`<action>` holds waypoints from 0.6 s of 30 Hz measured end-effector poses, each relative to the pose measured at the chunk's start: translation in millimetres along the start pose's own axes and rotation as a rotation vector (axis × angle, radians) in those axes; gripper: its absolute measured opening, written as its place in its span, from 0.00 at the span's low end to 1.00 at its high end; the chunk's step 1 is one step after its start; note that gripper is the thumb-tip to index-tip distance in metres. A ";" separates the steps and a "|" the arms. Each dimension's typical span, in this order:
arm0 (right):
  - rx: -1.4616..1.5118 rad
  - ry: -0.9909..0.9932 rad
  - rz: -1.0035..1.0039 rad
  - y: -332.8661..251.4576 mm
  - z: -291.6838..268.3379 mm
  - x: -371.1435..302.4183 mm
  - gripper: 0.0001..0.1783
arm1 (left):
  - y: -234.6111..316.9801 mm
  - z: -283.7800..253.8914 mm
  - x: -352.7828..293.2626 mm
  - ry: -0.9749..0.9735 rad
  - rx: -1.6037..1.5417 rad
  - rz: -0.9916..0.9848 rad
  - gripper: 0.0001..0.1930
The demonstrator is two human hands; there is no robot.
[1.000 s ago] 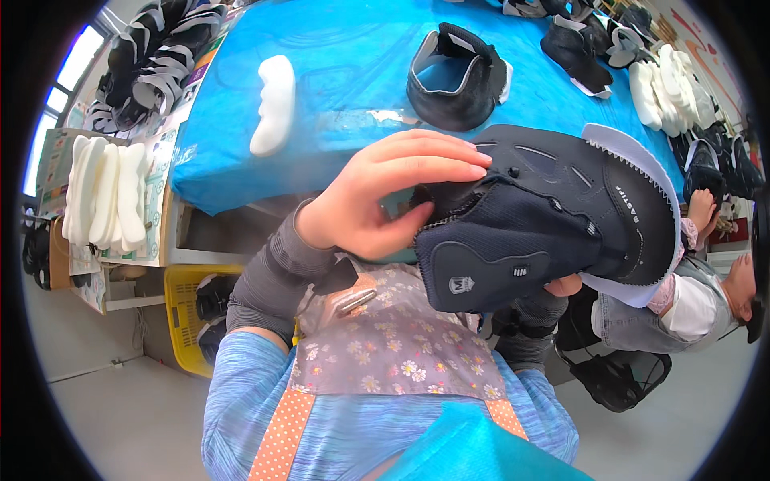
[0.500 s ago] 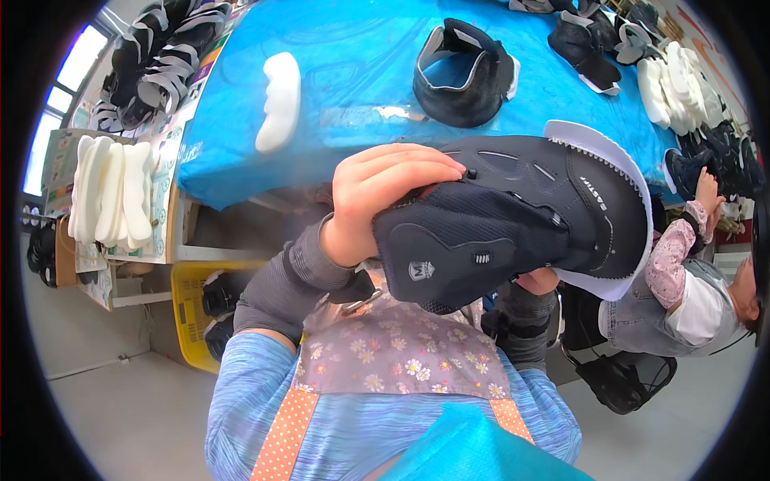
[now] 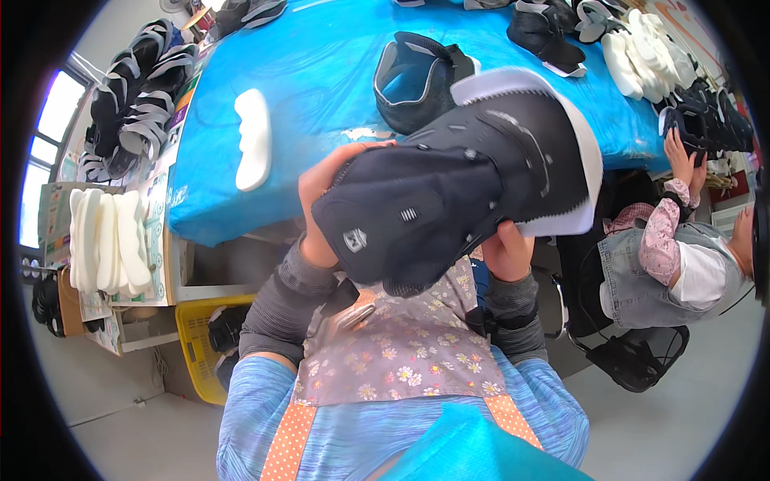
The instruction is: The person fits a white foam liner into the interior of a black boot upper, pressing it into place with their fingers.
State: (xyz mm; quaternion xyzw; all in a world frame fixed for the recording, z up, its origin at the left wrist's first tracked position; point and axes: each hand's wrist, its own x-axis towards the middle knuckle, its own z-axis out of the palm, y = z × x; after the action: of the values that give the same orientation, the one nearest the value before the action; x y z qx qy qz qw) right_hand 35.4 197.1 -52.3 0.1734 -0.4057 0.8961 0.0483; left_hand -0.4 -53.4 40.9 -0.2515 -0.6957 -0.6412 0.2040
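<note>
A dark navy and black shoe upper (image 3: pixel 437 180) is held up in front of my chest, its toe pointing right. White lining edges stick out around the toe. My left hand (image 3: pixel 319 212) is closed on the collar end, most of its fingers hidden behind the fabric. Lower down, my right hand (image 3: pixel 508 250) grips the near side of the upper close to the toe, thumb in sight. Just beyond, a second black shoe upper (image 3: pixel 411 112) stands on the blue-covered table, partly hidden by the held one. A white wavy-edged foam piece (image 3: pixel 254 140) lies to its left.
The blue table cover (image 3: pixel 313 56) spreads ahead. White foam pieces (image 3: pixel 108 240) stand on the left side table, above a yellow crate (image 3: pixel 200 353). Shoe uppers (image 3: pixel 136 96) pile up at far left. At right, a co-worker (image 3: pixel 674 264) handles dark shoes beside more foam pieces (image 3: pixel 646 52).
The upper has moved left and nearer, its toe tilting slightly up. My right hand, mostly hidden before, now shows on its near side. My left hand has moved left and slightly down.
</note>
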 end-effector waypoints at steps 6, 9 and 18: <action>-0.007 0.236 -0.072 -6.6 17.4 20.3 0.31 | -3.3 10.3 -0.2 -0.114 -0.270 -0.264 0.30; 0.040 0.309 -0.039 -22.9 23.6 37.6 0.32 | -13.3 3.8 -2.4 -0.297 -0.444 -0.310 0.45; 0.364 0.359 0.330 6.5 8.5 54.9 0.12 | -38.3 21.5 -0.4 -0.023 -1.097 -0.900 0.24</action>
State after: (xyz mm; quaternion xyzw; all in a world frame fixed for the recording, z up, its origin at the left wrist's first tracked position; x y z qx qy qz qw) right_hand -15.1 183.5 -32.5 -0.0503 -0.2461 0.9662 -0.0587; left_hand -22.6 -34.1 8.4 -0.0129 -0.3109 -0.9185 -0.2441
